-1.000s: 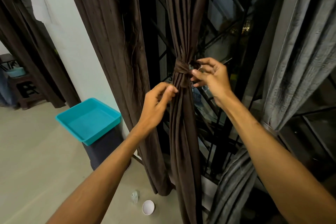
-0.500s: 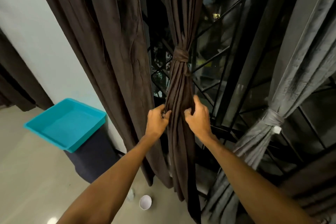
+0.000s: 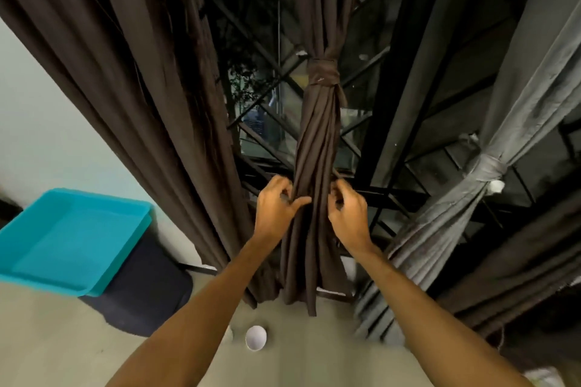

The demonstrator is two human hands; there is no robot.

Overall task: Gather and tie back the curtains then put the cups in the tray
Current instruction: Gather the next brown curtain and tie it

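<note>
A dark brown curtain [image 3: 316, 148] hangs gathered in the middle, bound by a brown tie [image 3: 323, 74] knotted high up. My left hand [image 3: 276, 209] pinches the curtain's left folds below the tie. My right hand [image 3: 349, 214] sits at its right edge, fingers curled, touching the fabric. A white cup [image 3: 255, 337] stands on the floor below the curtain; a second clear cup beside it is mostly hidden behind my left arm. A turquoise tray [image 3: 72, 239] rests on a dark bin at the left.
A loose brown curtain [image 3: 125, 88] hangs at the left. A grey curtain [image 3: 490, 166], tied back, hangs at the right. Behind them is a black window grille [image 3: 261, 141]. The dark bin [image 3: 147, 286] stands against the white wall. Beige floor lies below.
My hands left the knot and slid down the gathered curtain to grip it lower. The view has tilted down, showing more floor and the cup.
</note>
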